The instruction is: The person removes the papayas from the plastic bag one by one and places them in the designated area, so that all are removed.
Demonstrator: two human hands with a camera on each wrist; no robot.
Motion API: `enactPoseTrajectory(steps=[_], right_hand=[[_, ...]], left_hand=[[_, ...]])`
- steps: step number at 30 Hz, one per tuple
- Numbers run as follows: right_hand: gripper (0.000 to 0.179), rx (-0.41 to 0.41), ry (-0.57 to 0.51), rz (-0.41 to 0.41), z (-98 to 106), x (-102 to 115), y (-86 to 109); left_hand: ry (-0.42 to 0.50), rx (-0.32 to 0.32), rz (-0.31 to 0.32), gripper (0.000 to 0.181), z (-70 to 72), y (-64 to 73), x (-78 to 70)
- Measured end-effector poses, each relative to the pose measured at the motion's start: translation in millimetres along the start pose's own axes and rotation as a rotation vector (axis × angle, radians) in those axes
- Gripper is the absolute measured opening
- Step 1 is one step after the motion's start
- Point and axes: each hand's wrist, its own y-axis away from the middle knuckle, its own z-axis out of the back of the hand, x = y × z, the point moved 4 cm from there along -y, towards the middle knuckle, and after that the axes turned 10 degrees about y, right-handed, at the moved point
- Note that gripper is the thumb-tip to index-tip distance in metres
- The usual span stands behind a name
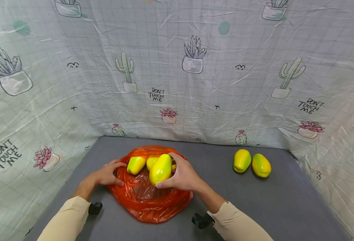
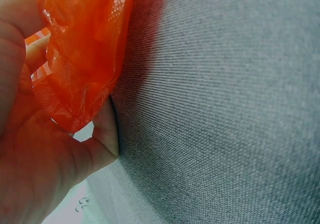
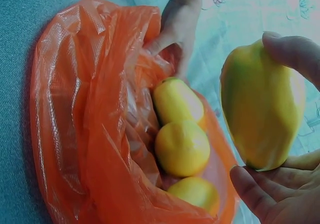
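Note:
An orange-red plastic bag (image 1: 153, 209) lies on the table with its mouth open upward. My left hand (image 1: 106, 174) holds the bag's left rim, fingers inside the opening; in the left wrist view the orange film (image 2: 82, 58) hangs between thumb and fingers. With my right hand (image 1: 183, 175) I grip a yellow-green papaya (image 1: 161, 169) above the mouth, thumb at one end and fingers at the other. Inside the bag sit another papaya (image 1: 136, 164) near the left hand, a round-looking one (image 3: 182, 148) beside it and a third (image 3: 196, 194), partly covered by the rim.
Two more papayas, one upright-looking (image 1: 242, 160) and one leaning outward (image 1: 261, 165), rest side by side on the grey table (image 1: 255, 207) to the right. A cactus-printed sheet (image 1: 171, 73) hangs behind and along both sides.

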Motion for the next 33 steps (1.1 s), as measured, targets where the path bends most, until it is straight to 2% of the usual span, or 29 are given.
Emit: enactPoseTrajectory(steps=[5, 12, 24, 33], right_hand=[[0.102, -0.014, 0.015, -0.003, 5.8, -2.0, 1.1], [0.112, -0.013, 0.04, -0.045, 12.2, -5.9, 3.7], [0.097, -0.031, 0.025, -0.073, 26.9, -14.3, 7.2], [0.095, -0.042, 0.005, -0.075, 36.8, -24.3, 8.8]], left_hand=[[0.006, 0.0, -0.004, 0.075, 1.0, 0.6, -0.7], [0.01, 0.011, 0.008, 0.074, 2.1, 0.3, -1.1], [0.011, 0.021, 0.026, 0.075, 2.7, -0.3, 0.2], [0.006, 0.025, 0.042, 0.076, 4.1, -2.1, 0.8]])
